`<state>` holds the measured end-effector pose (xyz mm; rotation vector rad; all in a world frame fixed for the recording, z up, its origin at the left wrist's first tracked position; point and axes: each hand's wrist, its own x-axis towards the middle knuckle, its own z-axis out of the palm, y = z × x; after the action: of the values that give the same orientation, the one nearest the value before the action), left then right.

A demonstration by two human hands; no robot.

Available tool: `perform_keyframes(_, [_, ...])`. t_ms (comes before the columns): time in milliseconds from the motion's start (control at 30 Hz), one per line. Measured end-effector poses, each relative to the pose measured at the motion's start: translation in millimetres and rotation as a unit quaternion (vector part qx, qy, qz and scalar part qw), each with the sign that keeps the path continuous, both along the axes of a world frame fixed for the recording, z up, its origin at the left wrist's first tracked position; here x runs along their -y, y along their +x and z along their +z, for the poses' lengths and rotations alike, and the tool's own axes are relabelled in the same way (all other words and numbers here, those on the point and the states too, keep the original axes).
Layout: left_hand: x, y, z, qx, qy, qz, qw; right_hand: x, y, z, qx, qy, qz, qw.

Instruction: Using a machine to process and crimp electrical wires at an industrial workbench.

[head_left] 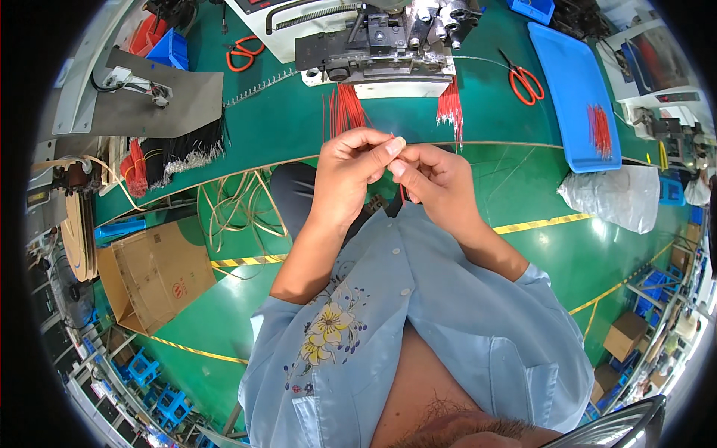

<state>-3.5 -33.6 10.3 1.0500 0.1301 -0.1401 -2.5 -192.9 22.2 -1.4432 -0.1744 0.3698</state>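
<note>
Only the head view here. The long blue tray [567, 89] is sitting at about 2 o'clock on the green bench [284, 123], holding a small bunch of red wires [600, 128] near its lower end. An open cardboard box [153, 272] is sitting on the floor at 9 o'clock; can't really see anything in it. Blue bins [172, 48] are sitting up at 11 o'clock, contents too small to tell.

Both hands are meeting just in front of the bench edge, slightly above centre. The left hand [351, 168] and right hand [433, 179] are touching at the fingertips, fingers pinched together on a thin red wire [402, 196] that is dropping down between the palms. The wire is mostly hidden by the fingers, so only a short bit is showing.

Right behind the hands, at 12 o'clock, a grey machine [373, 45] is standing on the bench, with two bundles of red wire hanging over the bench edge: one [345, 108] above the left hand, one [449, 108] above the right. Orange-handled scissors [524, 78] are lying between the machine and the tray, and another pair [243, 52] is lying left of the machine. A crumpled clear plastic bag [612, 196] is lying at 3 o'clock. Black wires [187, 153] are lying at 10 o'clock, loose pale cord [235, 213] under the bench.
</note>
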Motion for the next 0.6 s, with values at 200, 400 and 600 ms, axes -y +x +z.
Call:
perform_keyframes(200, [7, 8, 7, -0.031, -0.055, 0.001, 0.998, 5, 4, -1, 0.044, -0.046, -0.017, 0.998])
perform_keyframes(400, [6, 11, -2, 0.001, -0.069, -0.026, 0.997, 5, 10, 6, 0.040, -0.060, -0.026, 0.997])
perform_keyframes(600, [19, 14, 11, -0.008, -0.049, 0.017, 0.999, 6, 42, 4, 0.067, -0.061, -0.120, 0.989])
